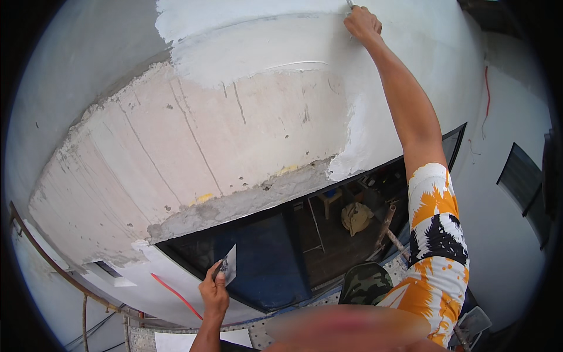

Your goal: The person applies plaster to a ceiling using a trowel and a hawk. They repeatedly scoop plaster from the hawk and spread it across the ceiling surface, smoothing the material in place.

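My left hand [215,290] is closed around the handle of a putty knife [230,267], its flat blade pointing up in front of the dark window. Some dark smears show near the handle. At the top of the view my right hand [362,23], arm stretched far out, grips a thin tool [350,3] held against the wall; most of that tool is hidden or out of view. White filler [234,47] coats the upper wall, with a raised ridge along its lower part. Below it lies a bare, pinkish wall patch [193,135] with dark streaks and small pits.
A strip of rough grey mortar [246,205] runs above the dark-framed window [258,258]. Through the opening a cloth bundle [356,217] shows. A bamboo pole [385,224] stands near my right sleeve. Scaffold piping [50,258], a red tube [176,295] and a camouflage cap [366,284] are also in view.
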Action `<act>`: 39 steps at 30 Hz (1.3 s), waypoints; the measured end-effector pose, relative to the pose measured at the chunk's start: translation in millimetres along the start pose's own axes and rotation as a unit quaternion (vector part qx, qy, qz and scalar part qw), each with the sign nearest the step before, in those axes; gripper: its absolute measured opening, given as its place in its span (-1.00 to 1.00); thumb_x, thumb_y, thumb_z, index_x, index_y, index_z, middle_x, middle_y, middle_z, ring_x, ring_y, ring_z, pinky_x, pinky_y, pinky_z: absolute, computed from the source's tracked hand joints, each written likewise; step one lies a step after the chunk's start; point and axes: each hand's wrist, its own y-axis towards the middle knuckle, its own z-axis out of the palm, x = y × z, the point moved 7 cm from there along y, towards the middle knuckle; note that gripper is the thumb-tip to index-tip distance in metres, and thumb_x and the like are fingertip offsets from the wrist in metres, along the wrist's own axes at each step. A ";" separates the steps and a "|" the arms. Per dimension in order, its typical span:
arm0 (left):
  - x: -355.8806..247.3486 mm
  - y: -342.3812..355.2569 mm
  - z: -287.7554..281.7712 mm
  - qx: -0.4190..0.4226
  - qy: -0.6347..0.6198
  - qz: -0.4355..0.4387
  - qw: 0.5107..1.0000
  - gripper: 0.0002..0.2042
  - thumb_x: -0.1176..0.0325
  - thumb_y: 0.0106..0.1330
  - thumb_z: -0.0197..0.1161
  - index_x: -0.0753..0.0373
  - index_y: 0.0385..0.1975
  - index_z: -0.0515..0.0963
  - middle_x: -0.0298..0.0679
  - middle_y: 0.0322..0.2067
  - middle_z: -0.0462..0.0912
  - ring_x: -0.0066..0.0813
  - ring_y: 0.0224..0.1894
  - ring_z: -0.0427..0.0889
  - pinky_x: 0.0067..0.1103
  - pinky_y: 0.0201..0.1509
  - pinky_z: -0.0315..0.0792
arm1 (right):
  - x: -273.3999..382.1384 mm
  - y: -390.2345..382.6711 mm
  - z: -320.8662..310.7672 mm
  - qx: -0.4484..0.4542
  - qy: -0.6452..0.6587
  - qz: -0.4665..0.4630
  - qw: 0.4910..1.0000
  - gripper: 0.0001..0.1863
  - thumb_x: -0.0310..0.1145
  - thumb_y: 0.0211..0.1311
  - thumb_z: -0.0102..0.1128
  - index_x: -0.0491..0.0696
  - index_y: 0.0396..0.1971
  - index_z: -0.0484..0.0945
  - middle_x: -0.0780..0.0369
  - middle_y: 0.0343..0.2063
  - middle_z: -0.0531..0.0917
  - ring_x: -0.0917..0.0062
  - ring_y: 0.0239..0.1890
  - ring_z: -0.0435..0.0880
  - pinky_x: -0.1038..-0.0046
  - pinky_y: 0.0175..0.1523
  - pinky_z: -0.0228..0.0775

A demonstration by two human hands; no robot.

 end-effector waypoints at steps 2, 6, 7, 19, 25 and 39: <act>0.1 1.4 4.7 0.003 0.000 0.011 1.000 -0.56 0.08 0.54 0.11 0.42 0.02 0.60 -0.11 -0.29 0.75 -0.42 -0.22 0.70 -0.50 -0.08 0.52 | 52.9 -27.1 0.5 -0.055 0.002 -0.073 0.996 -0.58 -0.37 0.18 0.06 -0.12 0.04 0.61 0.09 0.07 0.62 0.08 0.11 0.59 0.09 0.13 0.51; 0.7 -0.8 9.4 0.020 0.003 -0.006 1.000 -0.56 0.07 0.54 0.11 0.42 0.00 0.60 -0.11 -0.30 0.75 -0.42 -0.23 0.70 -0.50 -0.08 0.52 | 100.0 -84.4 4.4 -0.114 0.046 -0.157 0.980 -0.54 -0.44 0.18 0.05 0.06 0.13 0.56 0.22 0.03 0.65 0.16 0.02 0.61 0.11 0.05 0.56; -0.5 -1.8 7.7 0.018 0.002 -0.007 1.000 -0.56 0.07 0.54 0.11 0.42 0.00 0.60 -0.11 -0.31 0.74 -0.42 -0.24 0.69 -0.51 -0.08 0.52 | 91.4 -91.1 4.3 -0.124 0.055 -0.148 0.980 -0.53 -0.44 0.19 0.05 0.11 0.14 0.57 0.26 0.04 0.65 0.17 0.01 0.62 0.12 0.05 0.56; 10.6 -3.8 -0.4 -0.007 -0.037 -0.051 0.998 -0.51 0.01 0.52 0.14 0.43 -0.01 0.59 -0.19 -0.34 0.72 -0.52 -0.23 0.63 -0.54 -0.10 0.49 | -56.9 -108.2 39.0 -0.152 -0.018 -0.083 0.985 -0.50 -0.38 0.25 0.05 0.24 0.21 0.55 0.44 0.16 0.62 0.28 0.03 0.66 0.23 -0.01 0.62; 16.3 -4.7 6.3 0.020 -0.036 -0.052 0.998 -0.51 0.00 0.52 0.13 0.43 -0.03 0.58 -0.18 -0.33 0.71 -0.52 -0.23 0.63 -0.53 -0.10 0.49 | -70.3 -57.4 13.5 -0.051 0.011 0.103 0.993 -0.52 -0.26 0.28 -0.06 0.09 0.18 0.59 0.09 0.02 0.65 0.13 0.00 0.69 0.10 0.09 0.51; -1.3 -9.1 -0.8 0.017 -0.052 -0.046 0.997 -0.54 0.03 0.52 0.14 0.42 -0.05 0.59 -0.21 -0.34 0.71 -0.54 -0.24 0.61 -0.55 -0.10 0.48 | 113.9 -126.9 -7.2 -0.177 0.054 -0.184 0.965 -0.63 -0.40 0.23 0.03 -0.13 0.02 0.55 0.07 -0.16 0.64 0.15 -0.16 0.69 0.12 -0.24 0.65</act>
